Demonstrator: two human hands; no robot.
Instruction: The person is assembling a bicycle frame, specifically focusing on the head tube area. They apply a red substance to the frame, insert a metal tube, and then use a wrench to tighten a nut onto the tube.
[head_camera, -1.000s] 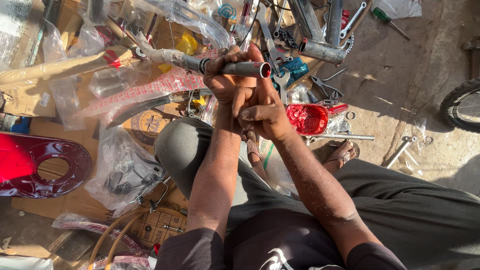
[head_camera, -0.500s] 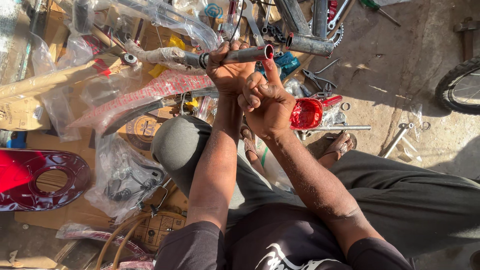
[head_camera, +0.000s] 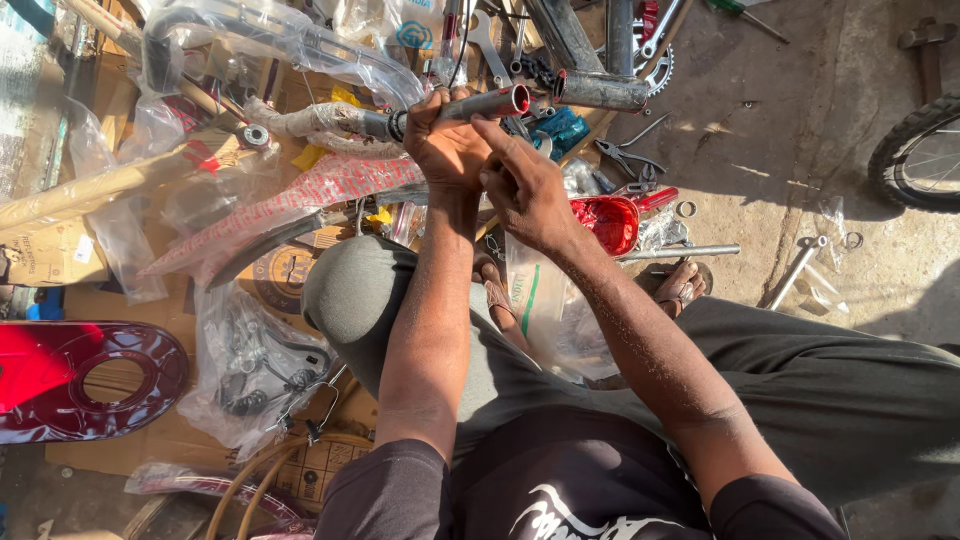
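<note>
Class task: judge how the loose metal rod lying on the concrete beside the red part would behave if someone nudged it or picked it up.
The metal rod looks straight and round, so a nudge would probably roll it across the concrete floor. Its shiny surface suggests solid steel: likely stiff, not floppy, and fairly heavy for its slimness. That smooth finish may feel slippery. The red part beside it might stop a roll that way.

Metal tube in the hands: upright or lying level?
Roughly level. The metal tube runs sideways across the view, gripped by the left hand, open end right; right hand touches it.
</note>
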